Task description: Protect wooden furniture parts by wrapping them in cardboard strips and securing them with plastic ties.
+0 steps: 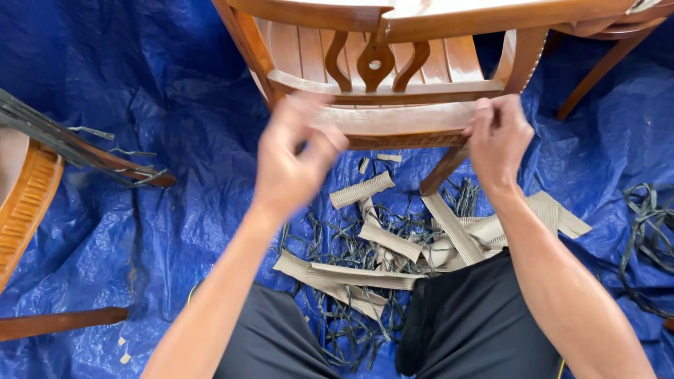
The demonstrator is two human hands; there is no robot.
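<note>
At the near rail of the wooden chair [393, 84], both hands work the bare frame. Left hand [291, 158] is motion-blurred, fingers curled in toward the rail's left end; probably pinching something small there, but I cannot tell whether it actually grips anything. Right hand [498, 137] sits at the rail's right end, fingers closed on the rail edge by the chair leg. Hands are well apart, one at each end of the rail.

Below the chair, between the person's knees, lies a heap of cut tan webbing strips [372, 270] tangled with dark thin cords [337, 245]. More dark cord [649, 224] sits to the right of the chair. All of it rests on a blue tarp [175, 210]. Left of the chair, another wooden frame [28, 196] with dark straps across it.

Progress, as a judgement: seat opening looks stripped, old webbing already off and piled; only remnants along the rail seem left to clear.
</note>
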